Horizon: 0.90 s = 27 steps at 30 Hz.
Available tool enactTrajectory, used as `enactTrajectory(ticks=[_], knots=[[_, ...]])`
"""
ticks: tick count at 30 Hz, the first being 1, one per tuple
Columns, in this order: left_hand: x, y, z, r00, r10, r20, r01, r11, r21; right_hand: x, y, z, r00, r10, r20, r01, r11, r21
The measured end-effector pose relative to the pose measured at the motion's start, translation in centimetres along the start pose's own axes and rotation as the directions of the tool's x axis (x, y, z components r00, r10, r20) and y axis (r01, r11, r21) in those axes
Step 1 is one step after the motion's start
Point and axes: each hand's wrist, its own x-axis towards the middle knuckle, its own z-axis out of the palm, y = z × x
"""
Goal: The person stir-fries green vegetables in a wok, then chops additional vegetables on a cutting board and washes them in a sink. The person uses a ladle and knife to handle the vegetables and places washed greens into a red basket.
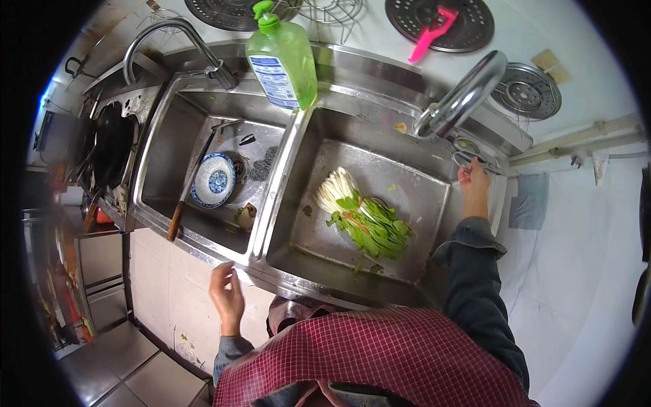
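Observation:
At the sink's right rear corner, my right hand [474, 182] has its fingertips closed on what look like the handles of a pair of scissors [463, 157]; the blades are partly hidden. My left hand [227, 295] is by the front edge of the steel double sink [257, 241], fingers loosely bent and apart, holding nothing. A bundle of leafy greens [374, 224] with white stems lies on the floor of the right basin [325, 163], bound with a brownish tie. Loose leaf bits are scattered around it.
The left basin holds a blue-and-white dish [213, 181], a wooden-handled utensil [179, 216] leaning over the front rim, and a dark scouring pad [264, 164]. A green pump bottle [285, 66] stands behind the divider. Curved faucets [465, 94] rise behind; a pink peeler [432, 35] lies on a perforated disc.

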Motion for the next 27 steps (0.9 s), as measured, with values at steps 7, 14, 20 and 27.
enactTrajectory(ticks=[7,14,20,27], knots=[[0.8,9.7,12.8,0.803,0.361,0.474,-0.131,0.883,-0.451,-14.3,-0.2,-3.8,0.882,-0.059,0.468,0.261,0.888,-0.379],[-4.9,11.8,21.7,0.585,0.384,0.715,0.367,0.66,-0.655,-30.0,7.1,-4.1,0.513,0.052,0.857,0.714,0.528,-0.459],[-5.6,8.4,24.0,0.586,0.276,0.762,0.373,0.742,-0.556,-28.8,9.7,-5.1,0.646,0.494,0.582,-0.001,0.763,-0.646],[-3.9,6.5,21.4,0.686,0.193,0.701,0.269,0.828,-0.491,-23.4,11.9,-5.6,0.63,0.664,0.402,0.017,0.507,-0.862]])
